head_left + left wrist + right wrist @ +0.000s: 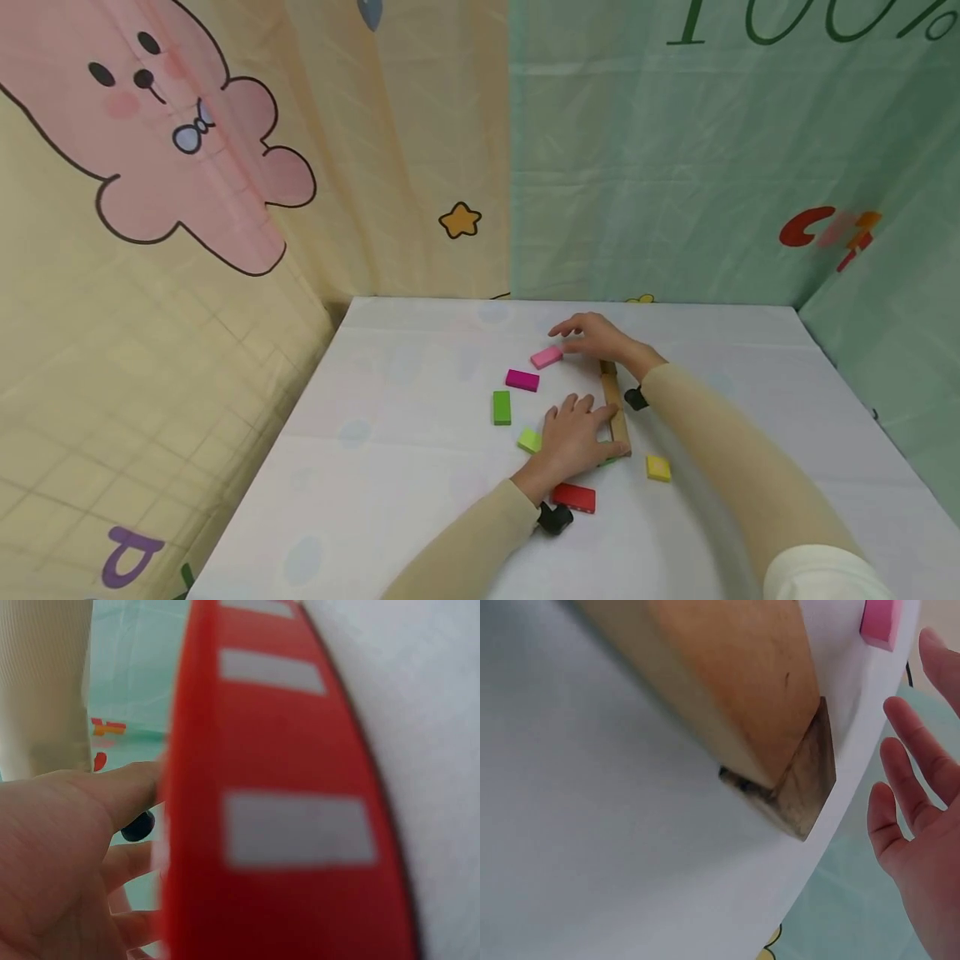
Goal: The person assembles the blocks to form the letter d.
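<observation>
Rests left hand [573,433] splayed against the near half of the wooden block row [611,390], gripping nothing; arches right hand [596,336] over its far end with empty, parted fingers beside the pink block [546,358]. Leaves room right of the row, across tabletop [765,367].

Worktop [420,350], green block [502,408] nearest left edge, magenta block [522,381], pink block [547,357], wooden blocks [611,392], red block [574,498], yellow block [657,469] nearest right edge
</observation>
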The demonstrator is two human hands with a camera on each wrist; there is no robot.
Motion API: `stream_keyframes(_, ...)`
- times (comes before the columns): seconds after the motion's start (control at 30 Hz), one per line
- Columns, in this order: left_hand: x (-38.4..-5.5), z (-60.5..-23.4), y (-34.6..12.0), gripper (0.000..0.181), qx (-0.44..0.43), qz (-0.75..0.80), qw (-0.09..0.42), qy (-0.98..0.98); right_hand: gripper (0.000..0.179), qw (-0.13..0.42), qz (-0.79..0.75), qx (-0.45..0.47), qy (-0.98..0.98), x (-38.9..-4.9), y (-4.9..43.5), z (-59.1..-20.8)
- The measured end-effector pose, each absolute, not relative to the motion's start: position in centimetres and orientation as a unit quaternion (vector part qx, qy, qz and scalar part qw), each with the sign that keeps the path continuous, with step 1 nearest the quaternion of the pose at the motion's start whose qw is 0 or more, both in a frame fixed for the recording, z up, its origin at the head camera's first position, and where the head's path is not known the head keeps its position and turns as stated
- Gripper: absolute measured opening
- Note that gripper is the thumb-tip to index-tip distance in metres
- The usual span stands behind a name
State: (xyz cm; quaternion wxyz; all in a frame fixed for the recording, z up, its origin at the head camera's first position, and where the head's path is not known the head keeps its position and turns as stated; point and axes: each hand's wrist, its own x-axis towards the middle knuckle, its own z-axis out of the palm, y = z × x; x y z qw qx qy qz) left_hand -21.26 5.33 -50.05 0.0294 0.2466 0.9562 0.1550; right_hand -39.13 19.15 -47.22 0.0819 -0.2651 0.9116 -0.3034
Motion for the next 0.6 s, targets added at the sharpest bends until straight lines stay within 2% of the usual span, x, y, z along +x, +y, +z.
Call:
stream_keyframes(0.27, -20.9, -49.9, 5.5, 0.067, 0.246, 0.154, 0.025, 0.957, 0.03, 0.099, -0.25, -0.244, 0.932, -39.3, 18.2, -48.0)
stream_keyframes(0.6, -21.1, -49.9, 5.3, 0.067, 0.247, 0.154, 0.033, 0.956, 0.018, 0.051, -0.24, -0.265, 0.933, -39.2, 18.4, -47.9)
